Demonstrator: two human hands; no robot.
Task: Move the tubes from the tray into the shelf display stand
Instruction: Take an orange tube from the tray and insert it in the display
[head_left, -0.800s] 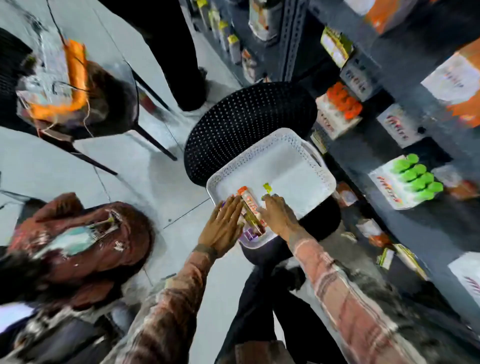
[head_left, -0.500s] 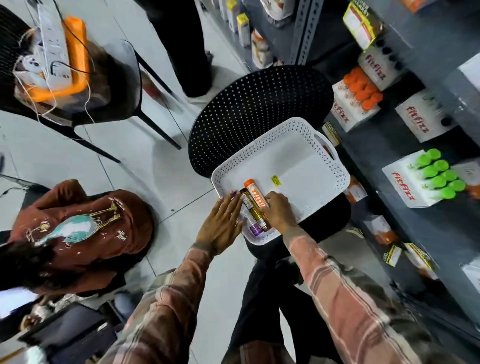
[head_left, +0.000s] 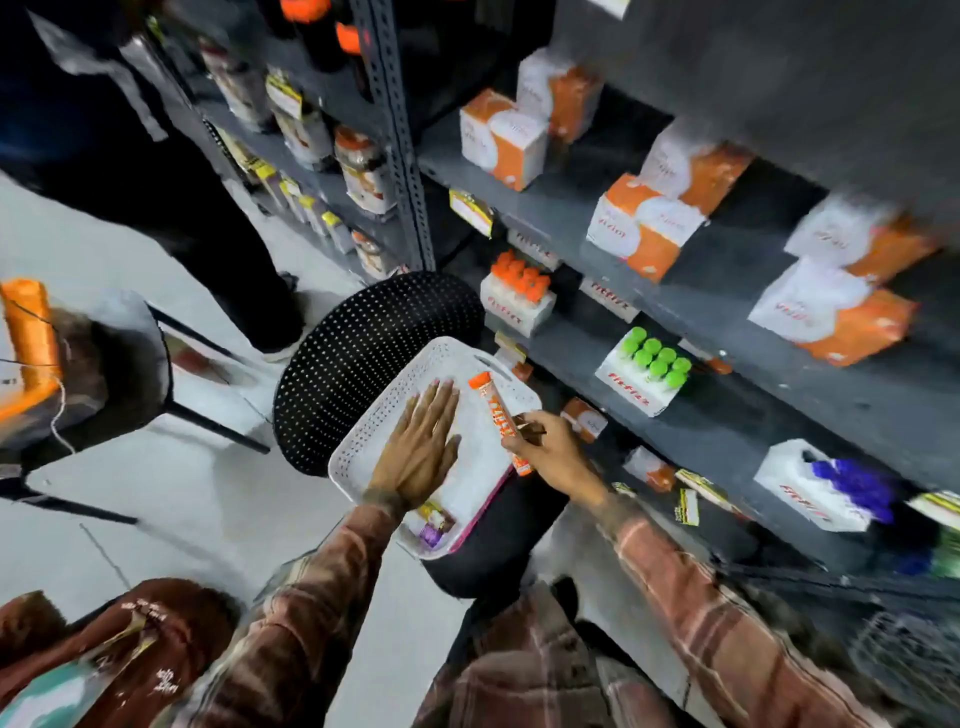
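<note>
A white perforated tray (head_left: 363, 441) rests on a black stool. My right hand (head_left: 550, 449) grips an orange-capped tube (head_left: 496, 410), lifted above the tray's right rim; a darker brown tube seems to be in the same grip. My left hand (head_left: 421, 447) lies flat, fingers spread, over the tray's middle. A purple tube (head_left: 434, 530) remains in the tray's near corner. On the grey shelf stand white display stands: one with orange-capped tubes (head_left: 519, 291), one with green-capped tubes (head_left: 652, 364), one with purple-capped tubes (head_left: 841, 488).
A black perforated chair (head_left: 363, 353) stands behind the tray. Another person's dark legs (head_left: 208, 218) stand at the upper left near the shelf post. A seated person in brown (head_left: 104, 660) is at the lower left. Orange-white boxes (head_left: 644, 228) fill the upper shelf.
My right hand has lifted the orange-capped tube out of the tray toward the shelf. My left hand slid forward and flattened on the tray. The view swung up to the shelves.
</note>
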